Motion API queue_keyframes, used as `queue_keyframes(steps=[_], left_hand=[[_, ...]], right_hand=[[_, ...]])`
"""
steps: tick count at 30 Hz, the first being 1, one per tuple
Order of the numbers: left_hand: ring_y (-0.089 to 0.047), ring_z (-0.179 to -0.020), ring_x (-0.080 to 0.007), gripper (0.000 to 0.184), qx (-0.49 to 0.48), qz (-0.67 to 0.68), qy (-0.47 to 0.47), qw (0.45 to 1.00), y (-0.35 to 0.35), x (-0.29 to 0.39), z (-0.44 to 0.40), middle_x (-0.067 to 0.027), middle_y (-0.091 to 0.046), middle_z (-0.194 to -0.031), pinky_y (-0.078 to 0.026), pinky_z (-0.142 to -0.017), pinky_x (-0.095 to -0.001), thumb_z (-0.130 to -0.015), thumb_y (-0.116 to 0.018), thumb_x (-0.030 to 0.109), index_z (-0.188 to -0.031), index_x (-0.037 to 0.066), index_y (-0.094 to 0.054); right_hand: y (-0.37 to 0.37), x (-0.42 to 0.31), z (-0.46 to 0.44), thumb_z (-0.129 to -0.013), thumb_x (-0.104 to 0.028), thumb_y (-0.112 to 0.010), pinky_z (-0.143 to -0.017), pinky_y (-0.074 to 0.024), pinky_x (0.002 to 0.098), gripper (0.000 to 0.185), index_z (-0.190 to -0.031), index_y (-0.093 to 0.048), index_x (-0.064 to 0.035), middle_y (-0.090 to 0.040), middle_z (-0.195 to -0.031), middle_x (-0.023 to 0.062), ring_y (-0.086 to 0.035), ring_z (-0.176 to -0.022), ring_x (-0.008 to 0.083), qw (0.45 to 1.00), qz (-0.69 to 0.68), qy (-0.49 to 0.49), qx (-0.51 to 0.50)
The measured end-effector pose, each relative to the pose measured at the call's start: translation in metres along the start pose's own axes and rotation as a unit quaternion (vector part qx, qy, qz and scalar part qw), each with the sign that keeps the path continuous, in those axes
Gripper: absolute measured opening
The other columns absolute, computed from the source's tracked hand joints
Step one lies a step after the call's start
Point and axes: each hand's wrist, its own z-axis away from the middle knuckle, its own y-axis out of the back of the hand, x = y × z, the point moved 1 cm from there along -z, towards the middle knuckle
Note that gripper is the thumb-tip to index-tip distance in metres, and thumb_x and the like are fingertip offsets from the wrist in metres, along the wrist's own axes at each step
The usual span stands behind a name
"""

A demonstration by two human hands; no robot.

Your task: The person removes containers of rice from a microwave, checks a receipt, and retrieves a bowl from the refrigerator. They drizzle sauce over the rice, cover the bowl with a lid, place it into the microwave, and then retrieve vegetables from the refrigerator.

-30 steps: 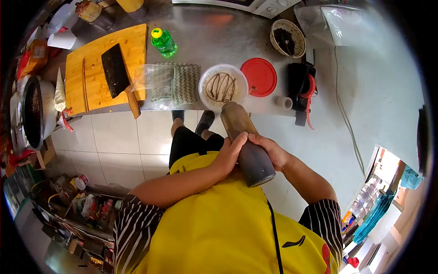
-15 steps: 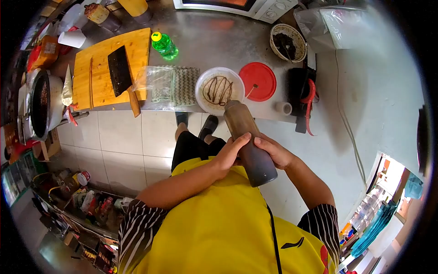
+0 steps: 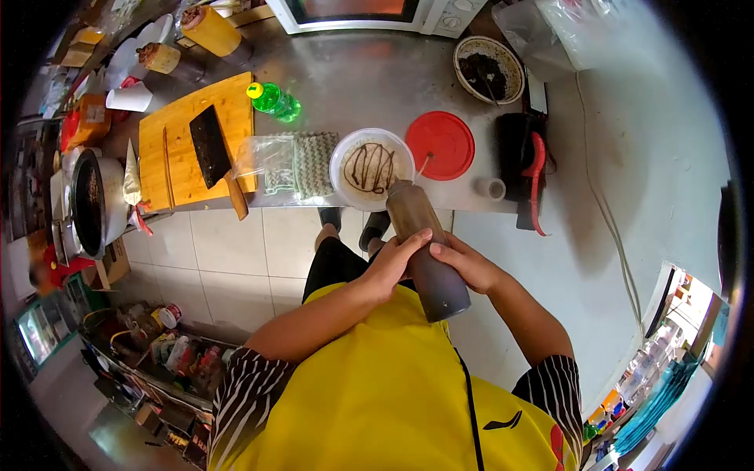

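Both my left hand [image 3: 393, 265] and my right hand [image 3: 469, 261] are wrapped round a squeeze bottle [image 3: 428, 250] with dark contents. It is tilted, its nozzle at the near right rim of a round white bowl [image 3: 339, 149]. Dark brown zigzag lines of sauce [image 3: 371, 166] lie over the pale food in the bowl. Right beside the bowl is a red round lid [image 3: 449, 141] with a small stick on it. To the bowl's left lies a folded patterned cloth [image 3: 314, 161], partly under a clear plastic bag [image 3: 267, 161].
A cleaver [image 3: 209, 145] rests on a wooden cutting board [image 3: 177, 118], its handle over the counter edge. Near it lies a green bottle [image 3: 275, 102]. A bowl of dark paste [image 3: 514, 71] and a microwave [image 3: 440, 17] are at the back. A large pot [image 3: 114, 196] stands left.
The camera view has shifted slightly, so the counter sits a little differently in frame. Both hands still hold the bottle, its nozzle at the bowl's near right side.
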Motion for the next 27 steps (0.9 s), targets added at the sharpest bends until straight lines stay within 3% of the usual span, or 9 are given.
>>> queue_keyframes(steps=[5, 8, 11, 14, 18, 19, 22, 23, 27], left_hand=[[-0.052, -0.111, -0.0222, 0.068, 0.004, 0.007, 0.017, 1.000, 0.001, 0.015, -0.003, -0.0108, -0.053, -0.122, -0.043, -0.092, -0.0388, -0.089, -0.052, 0.056, -0.133, 0.005, -0.041], [-0.051, -0.113, -0.0225, 0.072, -0.022, 0.009, 0.030, 0.999, 0.004, 0.034, 0.003, -0.0094, -0.052, -0.124, -0.042, -0.094, -0.0390, -0.087, -0.047, 0.063, -0.135, 0.010, -0.040], [-0.052, -0.112, -0.0216, 0.080, 0.001, -0.010, 0.057, 0.998, 0.007, 0.056, 0.009, -0.0104, -0.052, -0.124, -0.042, -0.093, -0.0365, -0.084, -0.045, 0.070, -0.137, 0.011, -0.037], [-0.053, -0.112, -0.0218, 0.080, -0.047, -0.043, 0.082, 0.995, 0.026, 0.072, 0.008, -0.0113, -0.052, -0.126, -0.042, -0.092, -0.0355, -0.084, -0.043, 0.070, -0.137, 0.011, -0.037], [-0.053, -0.110, -0.0223, 0.080, -0.016, -0.110, 0.063, 0.992, 0.023, 0.079, 0.023, -0.0126, -0.052, -0.126, -0.045, -0.088, -0.0337, -0.085, -0.041, 0.071, -0.137, 0.010, -0.039], [-0.052, -0.113, -0.0260, 0.090, -0.048, -0.123, 0.074, 0.988, 0.027, 0.080, 0.023, -0.0166, -0.051, -0.126, -0.045, -0.091, -0.0397, -0.083, -0.044, 0.071, -0.140, 0.003, -0.032], [-0.052, -0.114, -0.0250, 0.082, -0.044, -0.121, 0.067, 0.989, 0.027, 0.085, 0.028, -0.0157, -0.050, -0.127, -0.044, -0.092, -0.0389, -0.084, -0.053, 0.062, -0.137, 0.002, -0.038], [-0.051, -0.115, -0.0244, 0.078, -0.048, -0.112, 0.045, 0.992, 0.030, 0.084, 0.025, -0.0152, -0.051, -0.127, -0.044, -0.093, -0.0384, -0.083, -0.057, 0.057, -0.135, 0.001, -0.040], [-0.053, -0.112, -0.0217, 0.067, -0.073, -0.153, -0.090, 0.981, 0.040, 0.096, 0.019, -0.0117, -0.054, -0.122, -0.043, -0.095, -0.0365, -0.079, -0.069, 0.036, -0.131, 0.001, -0.044]], right_hand=[[-0.006, -0.016, -0.006, -0.089, -0.052, -0.055, -0.087, -0.0487, 0.0315, 0.068, -0.131, -0.042, -0.0009, -0.057, -0.116, 0.0126, -0.059, -0.099, 0.0182, 0.993, -0.118, -0.026, -0.009], [-0.009, -0.015, -0.018, -0.089, -0.055, -0.053, -0.087, -0.0497, 0.0337, 0.066, -0.130, -0.044, -0.0031, -0.058, -0.116, 0.0136, -0.061, -0.099, 0.0208, 0.971, -0.224, -0.077, -0.027], [-0.021, -0.028, -0.025, -0.088, -0.057, -0.051, -0.088, -0.0505, 0.0356, 0.068, -0.131, -0.043, -0.0049, -0.058, -0.118, 0.0153, -0.061, -0.100, 0.0239, 0.939, -0.327, -0.088, -0.061], [-0.036, -0.041, -0.026, -0.089, -0.058, -0.050, -0.089, -0.0497, 0.0369, 0.068, -0.131, -0.043, -0.0050, -0.056, -0.121, 0.0160, -0.061, -0.103, 0.0255, 0.915, -0.379, -0.084, -0.106], [-0.054, -0.033, -0.017, -0.091, -0.055, -0.049, -0.097, -0.0443, 0.0376, 0.068, -0.133, -0.040, -0.0033, -0.054, -0.125, 0.0134, -0.055, -0.111, 0.0233, 0.947, -0.318, -0.029, -0.026], [-0.057, -0.032, -0.012, -0.090, -0.052, -0.053, -0.100, -0.0410, 0.0365, 0.072, -0.137, -0.034, -0.0014, -0.050, -0.128, 0.0146, -0.051, -0.116, 0.0232, 0.956, -0.291, -0.012, -0.032], [-0.056, -0.018, -0.014, -0.089, -0.049, -0.057, -0.101, -0.0388, 0.0353, 0.078, -0.141, -0.026, 0.0007, -0.044, -0.133, 0.0174, -0.047, -0.119, 0.0245, 0.989, -0.132, 0.046, 0.046], [-0.053, -0.019, -0.016, -0.088, -0.049, -0.060, -0.103, -0.0362, 0.0348, 0.087, -0.144, -0.017, 0.0022, -0.039, -0.137, 0.0199, -0.044, -0.123, 0.0254, 0.993, -0.078, 0.079, 0.042], [-0.032, -0.012, -0.032, -0.090, -0.045, -0.058, -0.098, -0.0409, 0.0349, 0.075, -0.140, -0.029, 0.0030, -0.048, -0.129, 0.0159, -0.049, -0.117, 0.0230, 0.983, -0.004, 0.178, 0.036]])
